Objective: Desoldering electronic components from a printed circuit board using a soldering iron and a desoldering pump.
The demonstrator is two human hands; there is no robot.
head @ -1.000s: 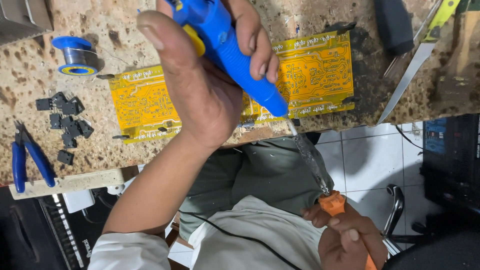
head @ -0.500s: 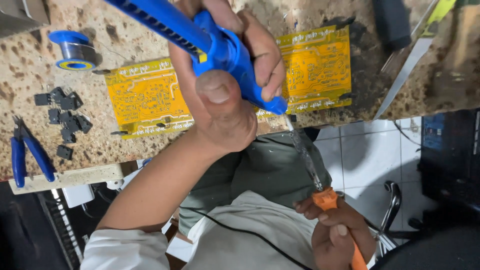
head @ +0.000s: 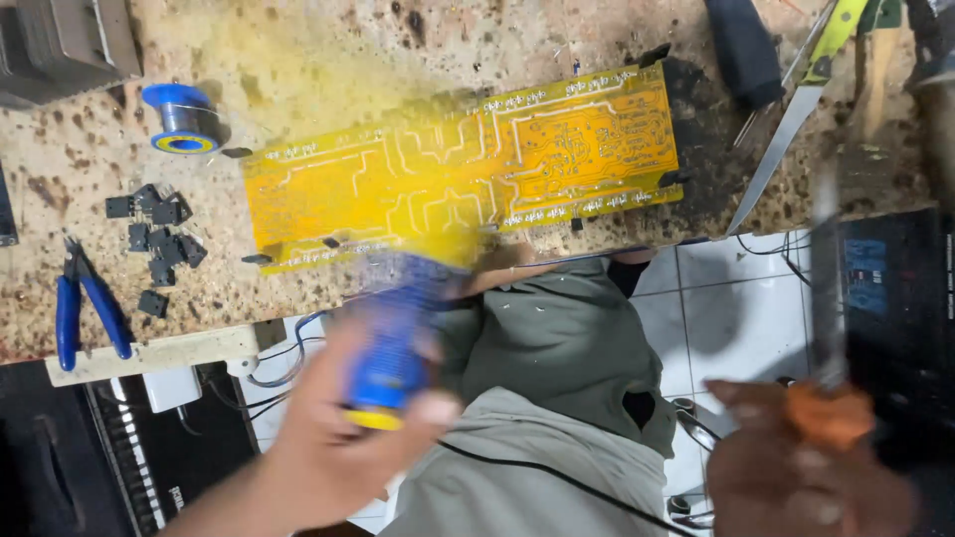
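A long yellow circuit board (head: 468, 169) lies copper side up on the speckled worktop, fully uncovered. My left hand (head: 328, 447) is off the table's front edge, over my lap, gripping a blue desoldering pump (head: 393, 338) whose tip points toward the board's near edge; both are motion-blurred. At the lower right, my right hand (head: 796, 477) holds an orange-handled soldering iron (head: 826, 413), its thin shaft pointing up and blurred. Neither tool touches the board.
Left of the board are a blue solder spool (head: 184, 119), several small black components (head: 154, 234) and blue-handled pliers (head: 85, 308). A utility knife (head: 796, 109) and a black tool handle (head: 741, 45) lie at the right. A grey box (head: 60, 40) sits in the far left corner.
My left hand pulled the blue pump back from over the board toward my body, uncovering the board. My right hand shifted right with the iron's shaft now upright.
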